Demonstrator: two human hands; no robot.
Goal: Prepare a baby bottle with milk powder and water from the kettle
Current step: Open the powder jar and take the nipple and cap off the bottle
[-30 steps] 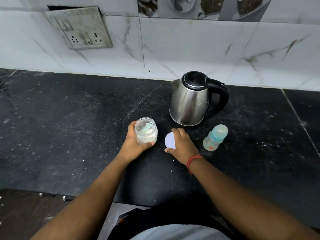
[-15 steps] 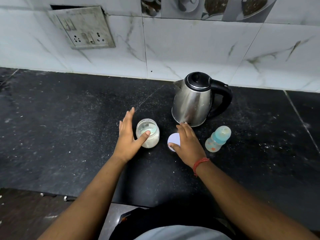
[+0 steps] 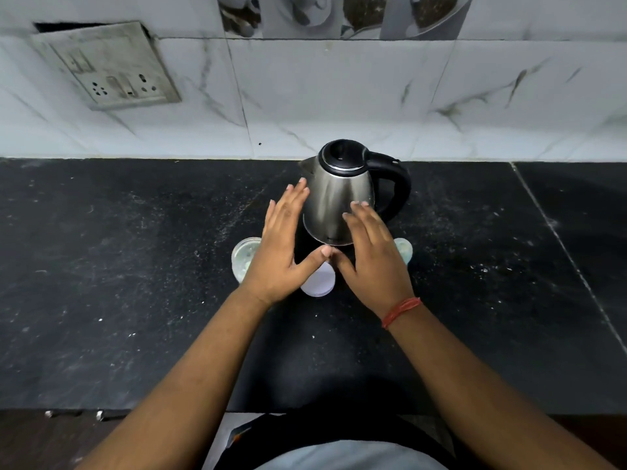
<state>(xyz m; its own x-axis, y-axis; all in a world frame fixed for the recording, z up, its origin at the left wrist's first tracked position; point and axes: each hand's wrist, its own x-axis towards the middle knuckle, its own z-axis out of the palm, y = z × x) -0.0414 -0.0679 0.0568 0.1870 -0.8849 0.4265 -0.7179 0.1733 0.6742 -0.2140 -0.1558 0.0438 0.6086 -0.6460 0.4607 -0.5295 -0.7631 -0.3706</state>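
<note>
Both hands are hanging flat above the black counter, fingers straight and spread, gripping nothing. The left hand is covering part of the open powder jar, which is standing at its 9 o'clock. The right hand is hiding most of the baby bottle at its 3 o'clock. The white lid is lying between the wrists. The steel kettle is standing upright at 12 o'clock, lid closed, handle pointing to 3 o'clock.

Dim, soft light; wide-angle edge distortion
</note>
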